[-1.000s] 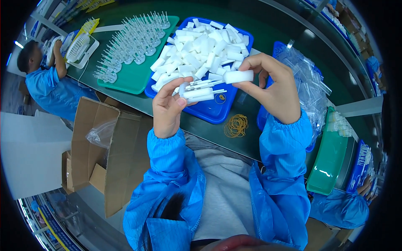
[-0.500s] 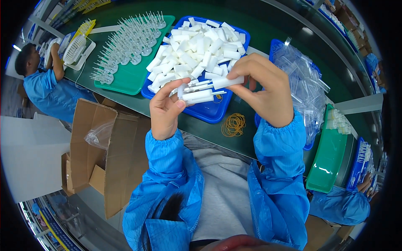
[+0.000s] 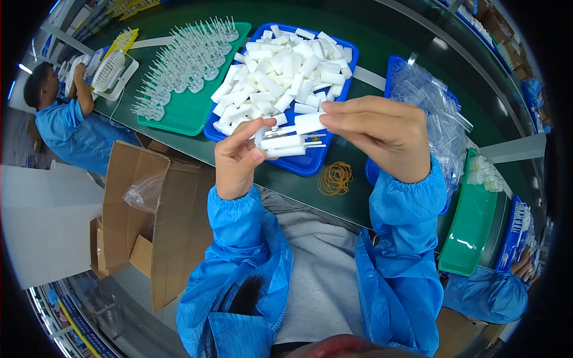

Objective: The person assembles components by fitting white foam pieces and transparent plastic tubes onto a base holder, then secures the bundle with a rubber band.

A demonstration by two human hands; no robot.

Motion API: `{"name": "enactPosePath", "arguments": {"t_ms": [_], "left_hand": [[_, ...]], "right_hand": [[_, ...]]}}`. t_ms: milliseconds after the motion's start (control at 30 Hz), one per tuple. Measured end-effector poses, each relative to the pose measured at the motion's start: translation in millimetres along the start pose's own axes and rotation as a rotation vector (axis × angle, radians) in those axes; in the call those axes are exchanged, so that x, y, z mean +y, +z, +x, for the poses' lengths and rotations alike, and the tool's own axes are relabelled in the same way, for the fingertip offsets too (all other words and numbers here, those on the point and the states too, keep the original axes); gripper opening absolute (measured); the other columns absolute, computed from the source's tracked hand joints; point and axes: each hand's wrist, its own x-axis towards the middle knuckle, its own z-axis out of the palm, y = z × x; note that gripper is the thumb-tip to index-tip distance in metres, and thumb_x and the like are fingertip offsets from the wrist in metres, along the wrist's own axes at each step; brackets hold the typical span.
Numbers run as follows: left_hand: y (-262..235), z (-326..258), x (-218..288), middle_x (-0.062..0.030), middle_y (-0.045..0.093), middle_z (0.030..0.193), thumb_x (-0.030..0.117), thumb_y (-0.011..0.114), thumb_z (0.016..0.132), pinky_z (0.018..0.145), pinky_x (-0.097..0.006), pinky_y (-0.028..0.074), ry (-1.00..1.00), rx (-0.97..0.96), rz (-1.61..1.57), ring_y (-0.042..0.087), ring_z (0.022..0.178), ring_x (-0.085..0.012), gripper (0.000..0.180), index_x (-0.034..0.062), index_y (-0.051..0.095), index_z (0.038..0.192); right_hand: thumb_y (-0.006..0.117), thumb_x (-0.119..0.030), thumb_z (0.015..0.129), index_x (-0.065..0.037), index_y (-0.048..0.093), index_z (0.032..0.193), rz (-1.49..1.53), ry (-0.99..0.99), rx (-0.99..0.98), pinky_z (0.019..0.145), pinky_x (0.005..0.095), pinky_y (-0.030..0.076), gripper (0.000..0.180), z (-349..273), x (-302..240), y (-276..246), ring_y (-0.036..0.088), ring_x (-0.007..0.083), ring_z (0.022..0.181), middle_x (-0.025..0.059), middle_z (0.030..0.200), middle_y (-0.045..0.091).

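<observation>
My left hand [image 3: 234, 166] grips a clear base [image 3: 259, 135] at its rim between thumb and fingers. Thin pins stick out of it to the right, and white sleeves [image 3: 283, 142] sit around some of them. With thumb and fingertips, my right hand [image 3: 385, 132] pinches another white sleeve [image 3: 308, 123], which is in line with a pin and partly over its end. Behind both hands, a heap of loose white sleeves [image 3: 280, 65] fills a blue tray [image 3: 313, 164].
Several pinned clear bases stand on a green tray [image 3: 203, 119] at left. Yellow rubber bands [image 3: 335, 179] lie near the table's edge. At right are clear plastic pieces [image 3: 427, 101] and a long green tray [image 3: 462, 232]. An open carton [image 3: 179, 227] stands left; a co-worker [image 3: 62, 122] sits beyond.
The sleeve in my right hand has shifted left along the pin, closer to the base. My right fingers have straightened, and the base has turned slightly.
</observation>
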Motion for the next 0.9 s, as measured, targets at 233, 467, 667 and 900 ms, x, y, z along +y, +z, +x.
{"name": "enactPosePath", "arguments": {"t_ms": [233, 467, 667, 900], "left_hand": [[11.2, 2.1, -0.1, -0.0216, 0.054, 0.118, 0.003, 0.069, 0.078, 0.076, -0.035, 0.057, 0.006, -0.04, 0.019, 0.059, 0.103, -0.0294, 0.043, -0.0003, 0.057, 0.119], [4.7, 2.7, -5.5, -0.0215, 0.054, 0.118, 0.005, 0.071, 0.077, 0.079, -0.035, 0.057, -0.013, -0.187, -0.083, 0.059, 0.103, -0.0284, 0.047, -0.0035, 0.054, 0.121], [7.2, 4.2, 0.1, -0.0202, 0.053, 0.123, 0.023, 0.064, 0.084, 0.076, -0.032, 0.056, -0.071, 0.141, -0.024, 0.06, 0.105, -0.0276, 0.06, -0.0047, 0.041, 0.131], [-5.4, 1.2, -2.2, -0.0203, 0.053, 0.12, 0.022, 0.059, 0.086, 0.067, -0.029, 0.056, -0.07, 0.091, -0.07, 0.063, 0.092, -0.0261, 0.052, -0.0029, 0.043, 0.128]], "right_hand": [[0.066, -0.005, 0.071, -0.009, 0.07, 0.093, -0.084, -0.084, -0.028, 0.067, 0.0287, 0.055, 0.023, -2.6, -2.6, 10.8, 0.067, 0.0223, 0.083, 0.0068, 0.094, 0.068], [0.072, -0.009, 0.071, -0.006, 0.071, 0.093, -0.04, -0.2, -0.09, 0.065, 0.0302, 0.055, 0.022, -1.2, 4.7, 17.5, 0.068, 0.0229, 0.078, 0.0097, 0.092, 0.07], [0.06, -0.013, 0.085, -0.006, 0.067, 0.105, 0.242, 0.25, 0.041, 0.076, 0.0328, 0.05, 0.023, 5.7, 21.7, 19.4, 0.064, 0.0258, 0.086, 0.013, 0.094, 0.066], [0.067, -0.017, 0.076, -0.012, 0.068, 0.098, -0.495, 0.304, -0.219, 0.078, 0.0361, 0.043, 0.023, -19.7, 61.9, 76.5, 0.051, 0.0246, 0.094, 0.0068, 0.091, 0.056]]}}
